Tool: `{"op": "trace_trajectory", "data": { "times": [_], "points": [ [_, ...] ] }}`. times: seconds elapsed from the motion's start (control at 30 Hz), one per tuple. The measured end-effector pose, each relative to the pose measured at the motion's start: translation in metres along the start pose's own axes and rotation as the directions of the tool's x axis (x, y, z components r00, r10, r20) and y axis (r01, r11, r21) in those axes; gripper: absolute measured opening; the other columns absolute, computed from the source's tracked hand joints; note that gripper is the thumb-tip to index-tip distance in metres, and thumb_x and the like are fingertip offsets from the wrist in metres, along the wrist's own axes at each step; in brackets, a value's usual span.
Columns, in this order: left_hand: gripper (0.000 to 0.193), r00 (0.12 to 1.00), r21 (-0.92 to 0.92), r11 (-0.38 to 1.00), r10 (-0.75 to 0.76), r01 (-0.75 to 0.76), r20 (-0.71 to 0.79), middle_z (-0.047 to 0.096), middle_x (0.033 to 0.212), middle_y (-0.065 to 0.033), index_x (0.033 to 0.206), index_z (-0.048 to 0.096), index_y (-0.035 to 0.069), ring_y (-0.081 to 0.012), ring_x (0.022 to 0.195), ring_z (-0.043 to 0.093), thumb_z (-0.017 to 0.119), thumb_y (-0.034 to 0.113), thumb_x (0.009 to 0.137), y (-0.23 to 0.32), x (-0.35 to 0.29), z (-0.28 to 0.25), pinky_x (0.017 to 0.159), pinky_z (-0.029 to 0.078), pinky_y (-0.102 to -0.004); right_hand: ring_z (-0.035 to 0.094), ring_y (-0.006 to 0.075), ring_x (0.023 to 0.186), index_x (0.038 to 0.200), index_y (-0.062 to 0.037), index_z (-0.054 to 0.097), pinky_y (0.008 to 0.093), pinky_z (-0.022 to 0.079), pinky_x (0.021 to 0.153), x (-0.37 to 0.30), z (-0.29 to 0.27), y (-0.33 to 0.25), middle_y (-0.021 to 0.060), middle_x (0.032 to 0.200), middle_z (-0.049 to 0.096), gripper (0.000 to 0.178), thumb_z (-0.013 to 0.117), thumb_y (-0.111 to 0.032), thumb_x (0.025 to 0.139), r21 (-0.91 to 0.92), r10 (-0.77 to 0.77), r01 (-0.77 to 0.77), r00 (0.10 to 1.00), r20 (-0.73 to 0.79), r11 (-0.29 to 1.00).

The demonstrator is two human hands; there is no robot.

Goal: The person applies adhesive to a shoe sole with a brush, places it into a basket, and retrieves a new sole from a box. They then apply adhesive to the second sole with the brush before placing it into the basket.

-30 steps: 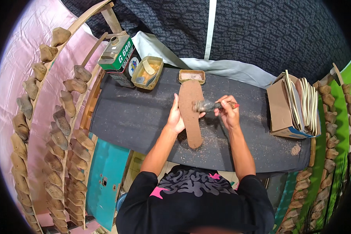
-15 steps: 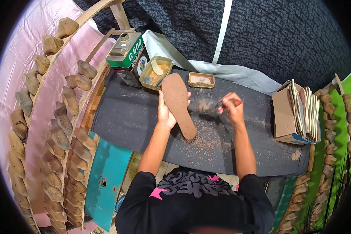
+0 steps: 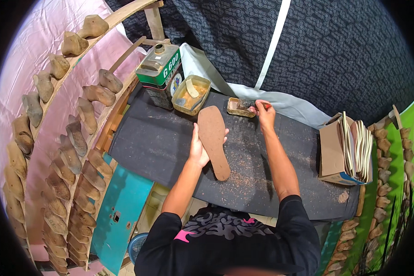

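Observation:
My left hand (image 3: pixel 198 149) grips a brown shoe insole (image 3: pixel 212 138) from its left edge and underside, fingertips showing at the far edge. It is held above the dark table with its wide end away from me. Farther off to the right, my right hand (image 3: pixel 265 116) is closed round a small brush with a red handle (image 3: pixel 267 106). The brush's dark head is over a small rectangular tray (image 3: pixel 234 109) and partly hides the pale contents; whether it touches them I cannot tell.
Left of the tray stand an open tin (image 3: pixel 193 110) with a pale scraper-like piece inside and a green-and-black metal can (image 3: pixel 160 71). Brown crumbs lie on the table cloth (image 3: pixel 152 133). A cardboard box (image 3: pixel 331 154) of flat soles is at right. Racks of wooden shoe lasts (image 3: pixel 69 158) flank the table.
My right hand has moved the brush away from beside the insole, forward to the small tray. The insole stays in my left hand. The whole view has shifted slightly.

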State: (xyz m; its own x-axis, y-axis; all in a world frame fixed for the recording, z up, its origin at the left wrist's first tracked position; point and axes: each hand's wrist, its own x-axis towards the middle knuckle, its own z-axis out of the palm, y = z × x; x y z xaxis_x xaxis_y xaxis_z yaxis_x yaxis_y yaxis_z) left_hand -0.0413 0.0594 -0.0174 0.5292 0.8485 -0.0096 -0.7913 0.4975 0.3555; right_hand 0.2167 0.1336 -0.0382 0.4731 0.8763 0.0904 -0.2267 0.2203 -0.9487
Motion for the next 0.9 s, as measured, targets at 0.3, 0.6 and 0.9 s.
{"op": "trace_trajectory", "data": {
  "times": [0.3,0.6,0.9],
  "points": [
    [0.07,0.999,-0.062,0.998,-0.032,0.034,0.036,0.045,0.132,-0.0174,0.14,0.033,0.008,-0.0374,0.122,0.045,0.032,0.06,0.093,-0.003,-0.01,-0.012,0.097,0.044,-0.0474,0.067,0.0267,0.08,0.111,0.0066,0.049,0.0307,0.057,0.068,0.005,-0.009,0.007,0.0137,0.099,0.058,0.03,0.057,-0.014,0.091,0.055,0.111,-0.105,0.988,-0.107,0.993],
    [0.07,0.997,-0.075,0.994,-0.074,0.076,0.022,0.046,0.131,-0.017,0.14,0.032,0.008,-0.037,0.121,0.046,0.033,0.06,0.092,-0.017,-0.019,-0.01,0.095,0.046,-0.0462,0.066,0.0302,0.081,0.131,0.0102,0.032,0.0331,0.058,0.068,-0.007,-0.041,-0.012,0.0185,0.108,0.053,0.049,0.051,-0.007,0.09,0.167,0.168,-0.141,0.973,-0.157,0.976],
    [0.072,0.992,0.039,0.992,-0.123,0.123,0.0,0.048,0.13,-0.0168,0.139,0.033,0.006,-0.0343,0.117,0.051,0.028,0.061,0.093,-0.033,-0.024,0.013,0.091,0.048,-0.0417,0.064,0.0238,0.085,0.129,0.0038,0.038,0.0312,0.055,0.068,-0.063,-0.046,-0.033,0.0163,0.112,0.054,0.046,0.055,-0.008,0.088,-0.055,0.069,-0.083,0.975,-0.213,0.995]
  ]
}}
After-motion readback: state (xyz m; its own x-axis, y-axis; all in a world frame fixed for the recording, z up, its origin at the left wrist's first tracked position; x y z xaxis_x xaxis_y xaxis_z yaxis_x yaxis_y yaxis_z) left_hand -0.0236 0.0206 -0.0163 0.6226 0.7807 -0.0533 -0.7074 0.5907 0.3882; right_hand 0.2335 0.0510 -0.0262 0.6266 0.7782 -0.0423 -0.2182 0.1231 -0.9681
